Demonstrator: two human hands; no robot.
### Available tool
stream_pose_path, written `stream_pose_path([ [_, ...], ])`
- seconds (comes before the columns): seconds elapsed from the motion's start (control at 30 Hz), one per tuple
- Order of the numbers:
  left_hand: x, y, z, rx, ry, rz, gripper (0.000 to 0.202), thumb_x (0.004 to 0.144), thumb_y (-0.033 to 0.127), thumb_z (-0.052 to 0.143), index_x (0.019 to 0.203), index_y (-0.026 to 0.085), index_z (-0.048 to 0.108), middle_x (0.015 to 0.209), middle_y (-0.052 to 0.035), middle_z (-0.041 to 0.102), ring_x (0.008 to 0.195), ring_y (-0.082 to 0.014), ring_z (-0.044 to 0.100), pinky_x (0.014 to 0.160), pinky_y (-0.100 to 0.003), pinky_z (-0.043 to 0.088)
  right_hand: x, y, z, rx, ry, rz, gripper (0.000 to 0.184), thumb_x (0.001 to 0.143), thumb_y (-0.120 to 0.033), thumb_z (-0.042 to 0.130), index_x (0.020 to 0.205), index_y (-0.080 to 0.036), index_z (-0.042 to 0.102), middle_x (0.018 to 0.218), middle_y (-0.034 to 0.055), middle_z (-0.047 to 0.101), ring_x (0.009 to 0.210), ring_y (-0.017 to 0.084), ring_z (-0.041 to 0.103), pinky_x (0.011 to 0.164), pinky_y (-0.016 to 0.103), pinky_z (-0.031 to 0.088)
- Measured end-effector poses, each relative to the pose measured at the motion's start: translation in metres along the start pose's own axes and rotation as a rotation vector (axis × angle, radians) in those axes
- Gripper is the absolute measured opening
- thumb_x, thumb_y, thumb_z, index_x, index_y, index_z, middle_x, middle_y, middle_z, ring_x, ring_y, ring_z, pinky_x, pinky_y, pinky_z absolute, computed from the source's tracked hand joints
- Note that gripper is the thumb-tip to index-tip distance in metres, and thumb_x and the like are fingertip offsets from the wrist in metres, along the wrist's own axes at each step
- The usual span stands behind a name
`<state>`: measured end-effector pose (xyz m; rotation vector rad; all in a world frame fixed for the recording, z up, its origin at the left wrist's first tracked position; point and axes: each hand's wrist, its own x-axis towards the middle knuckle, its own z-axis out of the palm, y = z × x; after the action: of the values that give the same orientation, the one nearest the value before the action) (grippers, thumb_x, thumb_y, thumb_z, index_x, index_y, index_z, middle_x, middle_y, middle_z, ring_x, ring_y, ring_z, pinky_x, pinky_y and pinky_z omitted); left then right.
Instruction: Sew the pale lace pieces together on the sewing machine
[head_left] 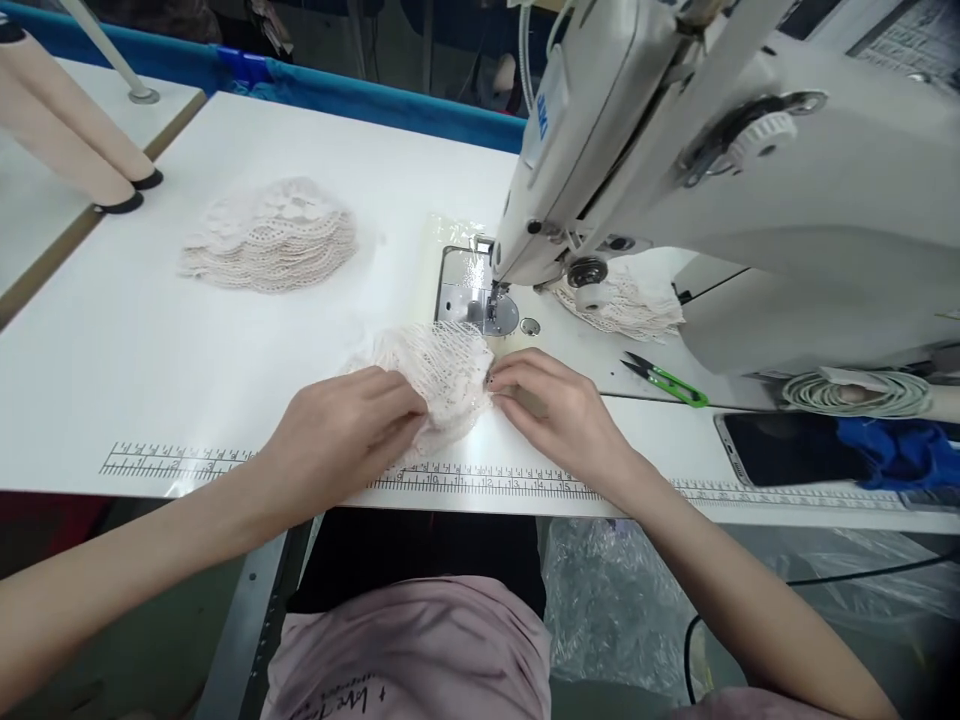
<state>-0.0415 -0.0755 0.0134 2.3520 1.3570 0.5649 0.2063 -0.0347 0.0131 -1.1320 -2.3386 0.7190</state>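
A piece of cream lace fabric [442,375] lies on the white table just in front of the sewing machine's needle plate [459,285]. My left hand [352,425] rests on its left side with the fingers curled and pressed together on the lace. At the right edge of the fabric, my right hand [551,405] pinches the lace between thumb and fingers. The presser foot [495,305] of the sewing machine [600,130] stands just beyond the fabric. What lies under my left fingers is hidden.
A stack of lace pieces [274,240] lies at the left; more lace [622,300] sits under the machine arm. Green thread snips [664,380], a phone [780,448], a blue cloth [900,452] and a coil of pale cord [855,393] are at the right. A printed ruler [480,482] follows the front edge.
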Motion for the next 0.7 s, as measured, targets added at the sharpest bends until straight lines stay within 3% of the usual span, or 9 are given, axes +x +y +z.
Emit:
stream_pose_path([
  [0.13, 0.002, -0.003, -0.012, -0.494, 0.004, -0.382, 0.017, 0.092, 0.038, 0.054, 0.09, 0.023, 0.06, 0.07, 0.0026, 0.059, 0.058, -0.0117, 0.053, 0.052, -0.023, 0.042, 0.001, 0.004, 0.003, 0.038, 0.015, 0.014, 0.018, 0.091, -0.016, 0.053, 0.103, -0.02, 0.067, 0.109, 0.0082, 0.065, 0.1, 0.021, 0.063, 0.087, 0.037, 0.053],
  [0.23, 0.003, -0.008, -0.017, -0.862, 0.111, -0.581, 0.016, 0.09, 0.036, 0.057, 0.082, 0.022, 0.057, 0.064, 0.0043, 0.052, 0.055, -0.0102, 0.049, 0.05, -0.021, 0.042, 0.003, 0.003, 0.003, 0.019, 0.019, 0.016, 0.023, 0.093, -0.018, 0.051, 0.111, -0.019, 0.065, 0.11, 0.0087, 0.065, 0.101, 0.022, 0.063, 0.086, 0.038, 0.053],
  [0.3, 0.003, -0.012, -0.02, -1.116, 0.187, -0.662, 0.015, 0.09, 0.032, 0.055, 0.08, 0.021, 0.056, 0.068, 0.0027, 0.056, 0.06, -0.0117, 0.053, 0.055, -0.023, 0.047, 0.007, 0.0, 0.002, -0.008, -0.002, 0.025, 0.024, 0.095, -0.02, 0.049, 0.113, -0.02, 0.065, 0.11, 0.0083, 0.065, 0.098, 0.022, 0.063, 0.081, 0.037, 0.053],
  [0.4, 0.003, -0.018, -0.025, -1.383, 0.331, -0.689, 0.017, 0.088, 0.03, 0.048, 0.09, 0.019, 0.061, 0.088, -0.003, 0.068, 0.087, -0.02, 0.064, 0.079, -0.035, 0.056, 0.018, -0.005, 0.001, -0.168, -0.035, 0.058, 0.025, 0.096, -0.028, 0.049, 0.114, -0.019, 0.065, 0.11, 0.0089, 0.065, 0.091, 0.023, 0.063, 0.069, 0.036, 0.052],
  [0.5, 0.001, -0.022, -0.035, -1.419, 0.617, -0.651, 0.024, 0.084, 0.03, 0.05, 0.101, 0.019, 0.063, 0.104, -0.0047, 0.071, 0.115, -0.0251, 0.059, 0.101, -0.043, 0.05, 0.033, -0.01, 0.002, -0.442, -0.019, 0.083, 0.027, 0.095, -0.033, 0.052, 0.111, -0.017, 0.066, 0.111, 0.0124, 0.065, 0.093, 0.028, 0.061, 0.061, 0.034, 0.045],
  [0.6, -0.003, -0.028, -0.043, -1.333, 0.854, -0.549, 0.028, 0.081, 0.032, 0.051, 0.103, 0.019, 0.063, 0.107, -0.005, 0.072, 0.124, -0.0254, 0.055, 0.109, -0.042, 0.044, 0.046, -0.012, 0.004, -0.576, -0.025, 0.111, 0.022, 0.095, -0.029, 0.051, 0.104, -0.016, 0.067, 0.105, 0.0128, 0.066, 0.087, 0.026, 0.061, 0.055, 0.031, 0.037],
  [0.7, -0.01, -0.039, -0.047, -1.196, 0.975, -0.437, 0.026, 0.08, 0.032, 0.05, 0.1, 0.019, 0.06, 0.106, -0.0039, 0.072, 0.122, -0.0259, 0.056, 0.106, -0.041, 0.046, 0.051, -0.013, 0.005, -0.606, -0.039, 0.126, 0.018, 0.093, -0.026, 0.052, 0.1, -0.017, 0.067, 0.099, 0.0098, 0.067, 0.072, 0.02, 0.06, 0.049, 0.029, 0.03],
])
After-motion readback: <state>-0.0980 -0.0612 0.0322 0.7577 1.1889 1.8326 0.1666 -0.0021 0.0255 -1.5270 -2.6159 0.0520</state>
